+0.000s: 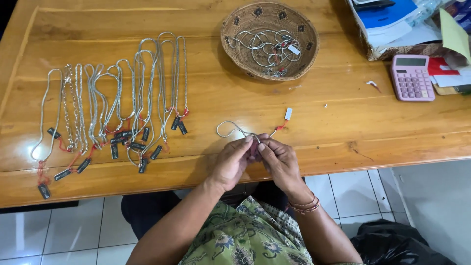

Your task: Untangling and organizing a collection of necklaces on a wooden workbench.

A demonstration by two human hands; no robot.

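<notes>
I have both hands pinched shut on one silver chain (234, 129) at the table's near edge, just below the frame's centre: my left hand (231, 164) and right hand (277, 162) meet fingertip to fingertip at its clasp end. Its loop lies on the wooden table (343, 122), its white tag (288, 114) trailing up to the right. I should keep the grip light and the loop untwisted, well apart from the laid-out chains (117, 113) at left.

A wooden table (221, 105) is carrying silver chains (113, 108) at left, a woven basket (306, 37) far centre, and a pink calculator (412, 77) right.
</notes>
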